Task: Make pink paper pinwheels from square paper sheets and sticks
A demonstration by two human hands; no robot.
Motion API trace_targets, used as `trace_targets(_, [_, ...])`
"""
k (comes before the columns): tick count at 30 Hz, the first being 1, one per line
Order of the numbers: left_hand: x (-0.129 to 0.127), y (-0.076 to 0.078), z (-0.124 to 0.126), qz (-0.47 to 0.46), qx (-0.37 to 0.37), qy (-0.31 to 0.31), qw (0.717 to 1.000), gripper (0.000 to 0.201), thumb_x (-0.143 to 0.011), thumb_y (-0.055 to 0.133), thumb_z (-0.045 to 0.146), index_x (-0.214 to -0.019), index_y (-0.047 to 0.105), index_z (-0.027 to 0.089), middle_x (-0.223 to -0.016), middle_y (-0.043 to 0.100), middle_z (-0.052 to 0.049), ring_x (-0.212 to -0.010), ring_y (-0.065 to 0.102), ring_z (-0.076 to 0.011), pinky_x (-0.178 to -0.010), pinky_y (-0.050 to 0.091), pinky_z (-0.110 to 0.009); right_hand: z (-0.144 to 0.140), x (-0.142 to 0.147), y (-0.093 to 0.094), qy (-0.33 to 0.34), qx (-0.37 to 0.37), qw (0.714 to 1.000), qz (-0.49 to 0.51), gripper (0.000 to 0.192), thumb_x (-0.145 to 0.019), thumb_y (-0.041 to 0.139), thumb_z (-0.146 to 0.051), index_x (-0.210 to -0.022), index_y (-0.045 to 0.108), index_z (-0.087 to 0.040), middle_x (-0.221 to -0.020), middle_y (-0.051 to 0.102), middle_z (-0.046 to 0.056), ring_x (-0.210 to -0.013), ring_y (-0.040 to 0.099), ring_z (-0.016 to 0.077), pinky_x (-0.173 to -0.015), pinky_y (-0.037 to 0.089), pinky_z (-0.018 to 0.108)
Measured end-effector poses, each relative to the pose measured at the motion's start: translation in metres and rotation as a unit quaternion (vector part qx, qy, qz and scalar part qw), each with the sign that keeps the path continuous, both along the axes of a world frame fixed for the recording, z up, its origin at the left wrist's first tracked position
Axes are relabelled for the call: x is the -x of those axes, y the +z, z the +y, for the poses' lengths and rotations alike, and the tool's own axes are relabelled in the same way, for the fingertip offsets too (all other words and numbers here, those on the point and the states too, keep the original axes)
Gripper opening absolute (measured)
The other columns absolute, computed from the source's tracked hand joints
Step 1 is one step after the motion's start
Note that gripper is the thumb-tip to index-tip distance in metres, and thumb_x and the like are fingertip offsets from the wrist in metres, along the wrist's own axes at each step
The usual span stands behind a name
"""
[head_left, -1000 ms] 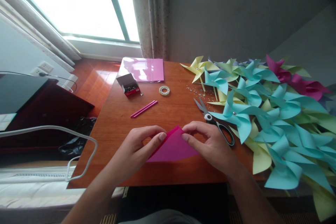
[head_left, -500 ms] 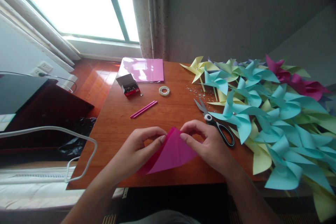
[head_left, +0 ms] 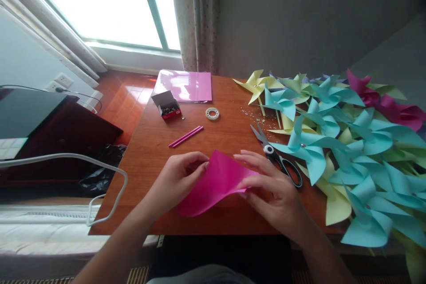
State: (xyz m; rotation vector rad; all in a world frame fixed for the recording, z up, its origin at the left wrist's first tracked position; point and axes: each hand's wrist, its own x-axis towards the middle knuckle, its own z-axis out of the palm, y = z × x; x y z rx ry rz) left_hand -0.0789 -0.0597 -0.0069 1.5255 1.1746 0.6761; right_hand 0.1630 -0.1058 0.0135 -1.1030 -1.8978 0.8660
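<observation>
Beside both hands' pink sheet (head_left: 216, 182): scissors (head_left: 278, 156), pinwheels (head_left: 349, 142).

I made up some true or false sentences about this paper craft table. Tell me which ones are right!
1. Both hands, the left hand and the right hand, hold the pink paper. True.
2. The scissors are in the right hand. False: they lie on the table beside it.
3. The pinwheels are piled on the right. True.
4. The tape roll sits on the pink paper. False: it lies farther back, on bare table.
</observation>
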Motion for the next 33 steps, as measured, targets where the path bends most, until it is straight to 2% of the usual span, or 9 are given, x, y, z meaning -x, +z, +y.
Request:
trace_targets(2, [0.0, -0.002, 0.0, 0.026, -0.028, -0.009, 0.999, 0.018, -0.096, 0.057, 0.031, -0.095, 0.068, 0.017, -0.082, 0.072, -0.002, -0.072, 0.065, -0.0153, -0.065, 0.048, -0.025, -0.006, -0.001, 0.003, 0.031, -0.019, 0.999, -0.003, 0.019, -0.088, 0.065, -0.005, -0.095, 0.07, -0.021, -0.131, 0.068, 0.01, -0.131, 0.056, 0.0257, -0.11, 0.048, 0.042])
trace_targets(4, [-0.001, -0.002, -0.001, 0.094, -0.093, -0.005, 0.991, 0.014, -0.094, 0.058, 0.028, -0.1, 0.067, 0.018, -0.087, 0.071, -0.002, -0.075, 0.065, -0.0165, -0.069, 0.049, -0.027, -0.013, -0.001, 0.003, 0.058, -0.039, 0.998, -0.009, 0.022, -0.088, 0.062, -0.001, -0.099, 0.07, -0.019, -0.123, 0.071, 0.01, -0.128, 0.059, 0.0245, -0.108, 0.05, 0.041])
trace_targets(7, [-0.004, -0.002, -0.003, 0.215, -0.204, 0.025, 0.955, 0.023, -0.09, 0.062, 0.025, -0.112, 0.062, 0.019, -0.105, 0.068, -0.006, -0.086, 0.065, -0.0207, -0.075, 0.049, -0.033, -0.021, 0.001, 0.0, 0.069, -0.083, 0.994, -0.031, 0.022, -0.088, 0.063, 0.0, -0.1, 0.071, -0.016, -0.116, 0.074, 0.011, -0.126, 0.059, 0.0244, -0.107, 0.051, 0.04])
trace_targets(10, [-0.006, -0.001, -0.007, 0.275, -0.253, 0.037, 0.927, 0.03, -0.09, 0.062, 0.027, -0.118, 0.057, 0.018, -0.115, 0.063, -0.01, -0.095, 0.063, -0.0242, -0.079, 0.049, -0.036, -0.025, 0.005, -0.007, 0.068, -0.112, 0.99, -0.046, 0.017, -0.089, 0.065, -0.003, -0.098, 0.072, -0.016, -0.11, 0.076, 0.009, -0.122, 0.061, 0.0238, -0.103, 0.053, 0.037])
trace_targets(14, [-0.008, -0.002, -0.008, 0.298, -0.234, -0.051, 0.924, 0.012, -0.09, 0.065, 0.03, -0.098, 0.064, 0.021, -0.099, 0.064, -0.005, -0.089, 0.061, -0.0235, -0.077, 0.046, -0.036, -0.027, 0.009, -0.011, 0.061, -0.134, 0.987, -0.057, 0.014, -0.089, 0.066, -0.006, -0.095, 0.073, -0.016, -0.103, 0.077, 0.007, -0.113, 0.065, 0.0227, -0.098, 0.056, 0.035])
trace_targets(17, [-0.01, -0.003, -0.007, 0.312, -0.219, -0.094, 0.92, 0.013, -0.087, 0.07, 0.034, -0.087, 0.065, 0.021, -0.09, 0.064, -0.003, -0.084, 0.06, -0.023, -0.076, 0.042, -0.037, -0.027, 0.012, -0.011, 0.06, -0.135, 0.988, -0.054, 0.012, -0.09, 0.066, -0.007, -0.094, 0.073, -0.016, -0.099, 0.077, 0.006, -0.108, 0.067, 0.0219, -0.096, 0.056, 0.034])
trace_targets(27, [-0.013, -0.011, -0.006, 0.34, -0.228, -0.126, 0.904, 0.026, -0.086, 0.071, 0.047, -0.088, 0.066, 0.022, -0.092, 0.065, -0.004, -0.085, 0.058, -0.0226, -0.078, 0.04, -0.036, -0.025, 0.013, -0.003, 0.067, -0.116, 0.99, -0.045, 0.011, -0.093, 0.063, -0.011, -0.095, 0.072, -0.017, -0.096, 0.078, 0.006, -0.1, 0.068, 0.0211, -0.09, 0.058, 0.034])
trace_targets(33, [-0.013, -0.009, -0.006, 0.348, -0.233, -0.134, 0.898, 0.027, -0.087, 0.069, 0.048, -0.089, 0.065, 0.021, -0.093, 0.065, -0.005, -0.085, 0.058, -0.023, -0.077, 0.041, -0.036, -0.021, 0.015, 0.002, 0.086, -0.083, 0.992, -0.034, 0.013, -0.093, 0.063, -0.012, -0.098, 0.073, -0.019, -0.095, 0.077, 0.007, -0.095, 0.069, 0.0209, -0.085, 0.059, 0.034])
